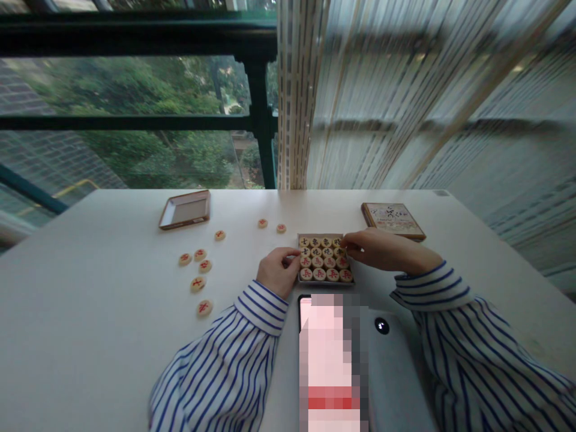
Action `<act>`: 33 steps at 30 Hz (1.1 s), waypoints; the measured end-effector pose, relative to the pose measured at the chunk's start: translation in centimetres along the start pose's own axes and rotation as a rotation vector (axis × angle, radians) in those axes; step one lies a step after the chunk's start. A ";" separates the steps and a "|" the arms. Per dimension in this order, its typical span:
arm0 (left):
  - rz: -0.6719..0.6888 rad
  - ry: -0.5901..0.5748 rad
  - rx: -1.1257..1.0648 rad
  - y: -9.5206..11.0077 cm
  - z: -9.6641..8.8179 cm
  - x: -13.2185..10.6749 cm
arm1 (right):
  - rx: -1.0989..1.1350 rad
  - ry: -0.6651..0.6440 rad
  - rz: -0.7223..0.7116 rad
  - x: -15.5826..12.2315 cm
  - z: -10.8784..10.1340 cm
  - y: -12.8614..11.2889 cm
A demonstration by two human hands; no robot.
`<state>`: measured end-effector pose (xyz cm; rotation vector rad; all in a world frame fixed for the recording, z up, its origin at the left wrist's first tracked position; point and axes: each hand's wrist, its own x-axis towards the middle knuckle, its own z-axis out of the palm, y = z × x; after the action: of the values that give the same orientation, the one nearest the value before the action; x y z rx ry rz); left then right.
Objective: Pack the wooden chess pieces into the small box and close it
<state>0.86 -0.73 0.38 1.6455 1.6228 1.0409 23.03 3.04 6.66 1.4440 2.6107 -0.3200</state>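
An open shallow box [327, 284] stands on the table, with xiangqi pieces [329, 262] set in rows inside it. Black characters mark the far rows and red ones the near rows. My left hand [278, 271] is closed at the box's left side, thumb and fingers against its edge. Over the far right corner, the fingertips of my right hand [375, 247] are pinched at a black-marked xiangqi piece [337, 242], partly covering it. Several red-marked pieces [197, 284] lie loose left of my left hand, and two more red-marked pieces [281, 228] lie beyond the box.
Toward the far left lies an empty box tray [191, 210]. A printed box lid [393, 219] rests beyond my right hand. Close to me are a phone [330, 354], its screen blurred out, and a grey device [396, 366]. Window and curtain border the white table's [112, 288] far edge.
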 end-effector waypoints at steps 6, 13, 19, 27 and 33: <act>0.015 -0.004 -0.006 -0.2 0.0 0.0 | -0.005 0.015 -0.012 0.0 0.2 0.2; 0.014 0.000 0.003 -0.1 0.1 0.0 | -0.010 0.014 -0.004 0.0 0.1 0.1; 0.023 0.000 0.005 -0.2 0.1 0.0 | -0.001 0.022 -0.004 0.0 0.1 0.0; 0.012 0.003 0.013 0.1 0.1 0.0 | -0.003 0.039 0.016 -0.2 -0.2 0.0; 0.016 0.039 -0.018 0.2 0.0 0.0 | -0.063 0.137 0.102 -0.3 -0.6 -0.1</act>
<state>0.99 -0.76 0.54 1.6385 1.6232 1.0981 23.09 2.87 7.38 1.6250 2.6119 -0.1306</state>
